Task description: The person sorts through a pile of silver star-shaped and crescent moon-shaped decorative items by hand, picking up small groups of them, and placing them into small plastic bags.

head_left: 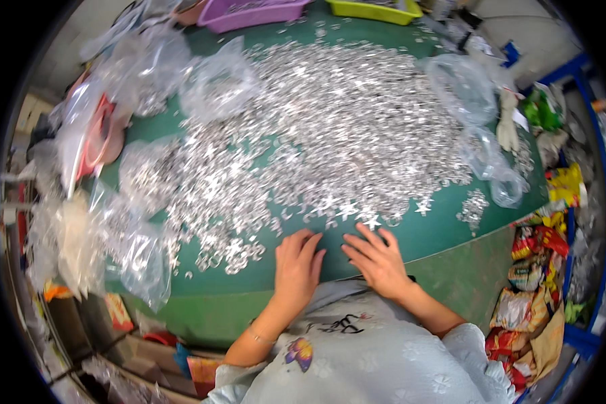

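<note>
A wide heap of small shiny silver metal pieces [330,128] covers most of the green table top [444,232]. My left hand [296,266] lies flat on the green surface at the heap's near edge, fingers close together, touching the nearest loose pieces. My right hand [378,259] rests beside it, fingers spread and fingertips at the edge of the silver pieces. Neither hand visibly holds anything. A thin bracelet sits on my left wrist.
Clear plastic bags [138,252] with silver pieces lie along the table's left side, more bags [481,128] at the right. A purple tray [249,12] and a yellow-green tray [374,9] stand at the far edge. Colourful packets [532,283] pile up at the right.
</note>
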A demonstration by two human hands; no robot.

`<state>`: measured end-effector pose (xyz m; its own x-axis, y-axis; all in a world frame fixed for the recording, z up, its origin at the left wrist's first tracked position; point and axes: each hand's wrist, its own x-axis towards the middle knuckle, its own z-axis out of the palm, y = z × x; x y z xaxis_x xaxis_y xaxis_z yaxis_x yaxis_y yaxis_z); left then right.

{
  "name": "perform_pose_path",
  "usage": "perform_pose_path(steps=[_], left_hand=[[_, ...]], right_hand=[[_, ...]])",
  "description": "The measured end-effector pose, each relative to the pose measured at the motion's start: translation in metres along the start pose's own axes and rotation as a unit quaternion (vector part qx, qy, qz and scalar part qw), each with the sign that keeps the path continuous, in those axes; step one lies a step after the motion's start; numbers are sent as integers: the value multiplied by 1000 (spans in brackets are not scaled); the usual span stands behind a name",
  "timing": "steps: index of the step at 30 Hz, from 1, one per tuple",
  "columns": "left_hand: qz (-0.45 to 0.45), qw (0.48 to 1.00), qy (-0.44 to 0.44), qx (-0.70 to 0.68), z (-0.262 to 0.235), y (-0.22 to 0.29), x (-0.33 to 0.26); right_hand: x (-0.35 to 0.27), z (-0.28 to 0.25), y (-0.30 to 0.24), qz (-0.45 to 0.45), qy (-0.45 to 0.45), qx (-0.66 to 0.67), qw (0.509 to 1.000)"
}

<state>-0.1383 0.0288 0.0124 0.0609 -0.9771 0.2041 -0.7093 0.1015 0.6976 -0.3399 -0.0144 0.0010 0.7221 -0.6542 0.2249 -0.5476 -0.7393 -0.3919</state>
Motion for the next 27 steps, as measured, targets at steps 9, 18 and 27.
perform_pose_path(steps=[9, 18, 27], left_hand=[[-14, 999, -32, 15, 5, 3, -15], [-15, 999, -14, 48, 3, 6, -15], [-38, 997, 20, 56, 4, 8, -20]], right_hand=[[-3, 9, 9, 8, 59, 167, 984], [-10, 9, 10, 23, 26, 187, 982], [-11, 13, 16, -33, 46, 199, 978]])
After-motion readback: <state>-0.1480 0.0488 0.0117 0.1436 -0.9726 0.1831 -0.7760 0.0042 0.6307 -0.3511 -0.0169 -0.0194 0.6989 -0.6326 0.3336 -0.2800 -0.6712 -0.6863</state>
